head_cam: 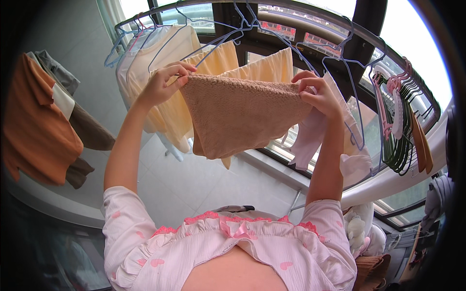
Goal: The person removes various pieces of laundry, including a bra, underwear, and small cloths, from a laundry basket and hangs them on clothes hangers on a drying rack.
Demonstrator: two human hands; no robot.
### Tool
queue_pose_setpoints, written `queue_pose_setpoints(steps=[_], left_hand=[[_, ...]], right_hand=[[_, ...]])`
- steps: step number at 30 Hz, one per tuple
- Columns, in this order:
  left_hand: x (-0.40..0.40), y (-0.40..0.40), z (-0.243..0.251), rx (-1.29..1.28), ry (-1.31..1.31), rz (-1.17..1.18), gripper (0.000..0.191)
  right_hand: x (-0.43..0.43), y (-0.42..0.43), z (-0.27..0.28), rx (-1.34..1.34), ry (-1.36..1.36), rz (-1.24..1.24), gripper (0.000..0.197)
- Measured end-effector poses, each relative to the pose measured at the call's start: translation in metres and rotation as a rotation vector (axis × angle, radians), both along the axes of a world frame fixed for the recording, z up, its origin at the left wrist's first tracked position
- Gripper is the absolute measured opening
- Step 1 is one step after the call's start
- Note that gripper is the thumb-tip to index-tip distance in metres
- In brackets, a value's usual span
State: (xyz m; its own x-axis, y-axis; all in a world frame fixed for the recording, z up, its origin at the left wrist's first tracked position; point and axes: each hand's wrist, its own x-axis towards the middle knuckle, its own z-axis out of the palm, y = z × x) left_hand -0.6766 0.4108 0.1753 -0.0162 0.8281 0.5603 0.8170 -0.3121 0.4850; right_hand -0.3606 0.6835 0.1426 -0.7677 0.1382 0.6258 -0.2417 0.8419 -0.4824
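Note:
A brown fleece towel [247,112] hangs stretched between my two hands, its top edge nearly level. My left hand [171,80] pinches the upper left corner between thumb and fingers. At the upper right corner, my right hand [316,89] grips the same edge. Just behind the towel hang pale yellow cloths [264,67] and a cream shirt [160,54]. Blue wire hangers [214,40] dangle above and behind it from a metal rail [305,12]. Below my right hand, a pale lilac cloth [309,136] hangs partly hidden by my forearm.
At the right end of the rail are bunched dark green hangers [398,145], pink hangers [395,83] and wooden hangers [420,140]. An orange garment [43,123] and brown trousers [89,127] lie at the left. White plush toys [358,229] sit at the lower right, by windows [397,203].

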Motion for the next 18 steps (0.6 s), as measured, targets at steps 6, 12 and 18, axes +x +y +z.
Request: queue_pose_setpoints(steps=[6,12,18], left_hand=[[-0.006,-0.001,0.002,-0.025,0.334,0.201,0.021],[-0.001,0.015,-0.007,0.265,0.884,0.314,0.016],[-0.008,0.019,-0.009,0.088,0.886,0.423,0.014]], right_hand=[[-0.013,-0.016,-0.002,-0.152,-0.033,-0.307,0.008],[-0.012,-0.01,-0.004,0.054,0.009,-0.376,0.015],[-0.012,-0.011,-0.005,0.088,0.092,-0.401,0.01]])
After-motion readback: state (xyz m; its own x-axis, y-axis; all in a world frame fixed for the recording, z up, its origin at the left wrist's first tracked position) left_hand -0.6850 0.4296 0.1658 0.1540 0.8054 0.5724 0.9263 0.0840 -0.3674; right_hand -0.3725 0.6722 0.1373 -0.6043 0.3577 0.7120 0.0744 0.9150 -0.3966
